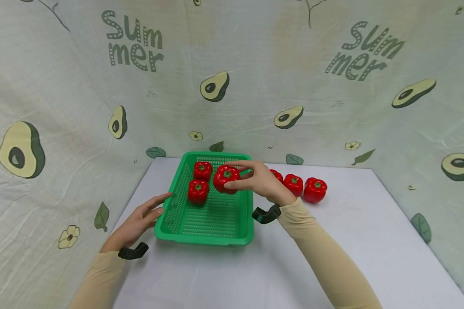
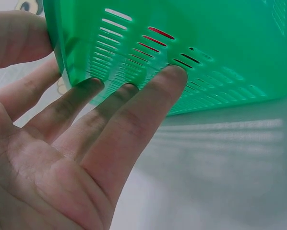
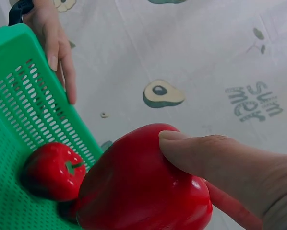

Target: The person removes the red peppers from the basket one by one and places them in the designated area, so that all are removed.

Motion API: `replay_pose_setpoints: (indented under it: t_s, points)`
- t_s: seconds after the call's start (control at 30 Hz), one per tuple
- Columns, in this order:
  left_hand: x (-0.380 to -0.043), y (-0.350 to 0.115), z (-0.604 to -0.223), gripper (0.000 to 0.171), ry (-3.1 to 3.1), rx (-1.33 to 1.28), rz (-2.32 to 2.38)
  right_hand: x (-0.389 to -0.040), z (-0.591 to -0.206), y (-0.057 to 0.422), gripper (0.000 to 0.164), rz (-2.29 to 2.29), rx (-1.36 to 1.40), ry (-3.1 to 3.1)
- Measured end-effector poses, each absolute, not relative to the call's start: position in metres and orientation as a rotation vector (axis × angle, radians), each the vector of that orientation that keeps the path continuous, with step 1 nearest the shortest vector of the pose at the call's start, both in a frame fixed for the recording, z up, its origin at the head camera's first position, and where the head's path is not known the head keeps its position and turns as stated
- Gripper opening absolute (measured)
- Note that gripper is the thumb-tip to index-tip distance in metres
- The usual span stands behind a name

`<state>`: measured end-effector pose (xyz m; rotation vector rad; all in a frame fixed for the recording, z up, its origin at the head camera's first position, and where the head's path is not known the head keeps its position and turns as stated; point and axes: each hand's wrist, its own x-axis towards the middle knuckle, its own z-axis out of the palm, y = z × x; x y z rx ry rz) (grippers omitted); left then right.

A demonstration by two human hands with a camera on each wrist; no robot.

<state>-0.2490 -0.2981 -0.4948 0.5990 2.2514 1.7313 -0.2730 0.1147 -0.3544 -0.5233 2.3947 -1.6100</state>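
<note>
Red pepper is pinched in fingertips of right hand, above green basket; two peppers are contained inside; basket's left side is touched by left hand, fingers loosely extended
</note>
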Motion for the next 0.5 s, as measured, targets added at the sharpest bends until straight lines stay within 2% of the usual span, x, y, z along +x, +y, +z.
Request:
replay_pose_setpoints:
  t_s: [0.5]
  points:
    - [-0.249, -0.298, -0.495, 0.055, 2.263, 0.602, 1.727, -0.267, -0.351, 0.155, 0.062, -1.638, -0.438, 2.429]
